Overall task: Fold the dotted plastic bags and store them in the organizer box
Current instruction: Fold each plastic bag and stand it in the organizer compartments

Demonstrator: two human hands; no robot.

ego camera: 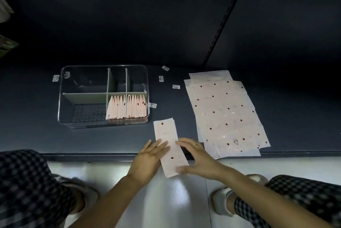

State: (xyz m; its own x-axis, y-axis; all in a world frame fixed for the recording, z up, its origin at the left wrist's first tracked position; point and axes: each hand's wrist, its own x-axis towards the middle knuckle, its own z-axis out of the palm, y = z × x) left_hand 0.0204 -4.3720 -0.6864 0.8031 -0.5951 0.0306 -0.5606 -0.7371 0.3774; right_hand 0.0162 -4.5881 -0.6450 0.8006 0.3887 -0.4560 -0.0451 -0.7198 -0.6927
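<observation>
A dotted plastic bag folded into a long narrow strip (168,141) lies across the front edge of the dark shelf. My left hand (148,159) rests flat on the strip's left side and my right hand (197,157) presses its right side, thumb on the near end. To the right lies a stack of flat dotted bags (225,115). The clear organizer box (103,96) stands at the left. Its front right compartment holds several folded bags (127,107) standing upright.
Small white label stickers (176,86) lie scattered on the dark shelf (36,135) around the box. A slotted upright (225,15) runs up the dark back wall. My checked trouser knees (24,181) and shoes are below, over a pale glossy floor (171,200).
</observation>
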